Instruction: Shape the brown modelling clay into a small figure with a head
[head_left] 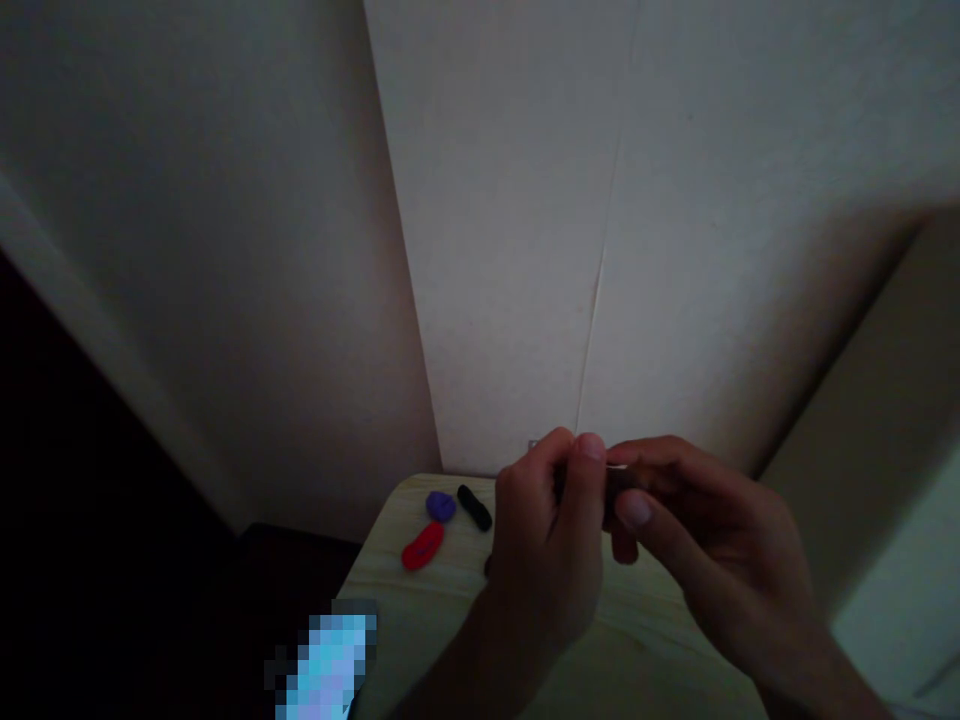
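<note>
My left hand [551,540] and my right hand [739,550] are raised over the small table, close together. Between their fingertips is a dark brown piece of modelling clay [618,488], mostly covered by the fingers. The left thumb and curled fingers grip one end; the right thumb and forefinger pinch the other. On the table left of my hands lie a purple clay lump [441,506], a red clay piece [423,546] and a black clay stick [474,508]. A further dark bit [488,566] shows just beside my left wrist, largely hidden.
The pale wood-grain tabletop [420,630] has a rounded far corner and meets a light wall [510,250]. A blurred-out bright screen [330,665] is at the table's near left edge. A pale boxy surface [885,430] stands on the right. The lighting is dim.
</note>
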